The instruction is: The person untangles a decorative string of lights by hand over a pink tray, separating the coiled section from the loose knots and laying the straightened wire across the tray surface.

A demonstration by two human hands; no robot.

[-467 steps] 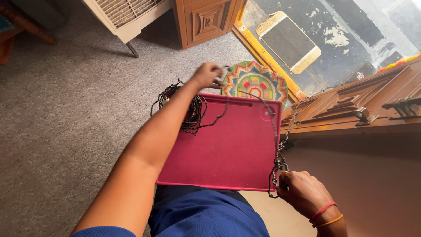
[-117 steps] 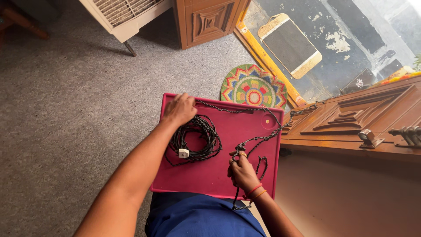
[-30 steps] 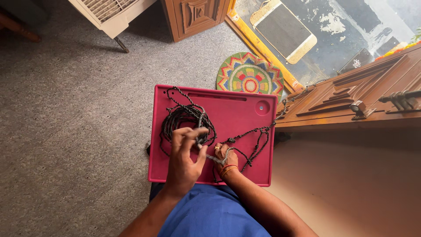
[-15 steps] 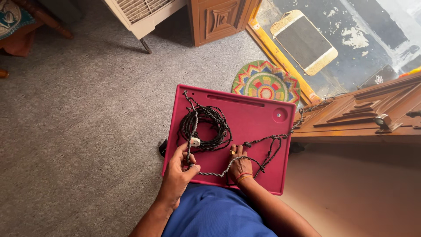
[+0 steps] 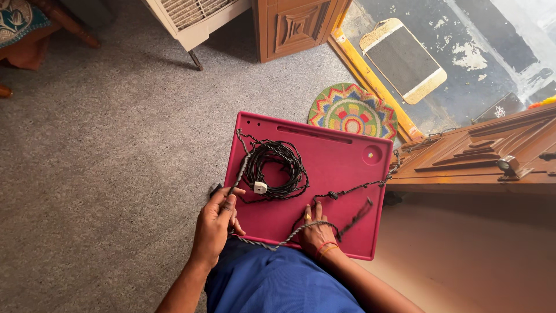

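A dark red lap tray point(image 5: 341, 174) rests on my knees. On its left half lies a coil of black twisted cord point(image 5: 277, 168) with a small white plug point(image 5: 260, 187). A loose length of the cord point(image 5: 353, 188) runs right across the tray and off its right edge. My left hand point(image 5: 215, 226) is at the tray's lower left edge, its fingers pinched on a strand of the cord. My right hand point(image 5: 315, 233) rests on the tray's front middle, fingers spread, with the cord looped across it.
Grey carpet point(image 5: 104, 150) covers the floor at left. A round colourful woven mat point(image 5: 352, 111) lies just beyond the tray. A carved wooden panel point(image 5: 480, 156) is at right, a wooden cabinet point(image 5: 295, 26) and a white cooler point(image 5: 194, 17) stand behind.
My left hand has slid from the coil down to the tray's lower left edge, drawing a strand with it. My right hand stays at the front of the tray.
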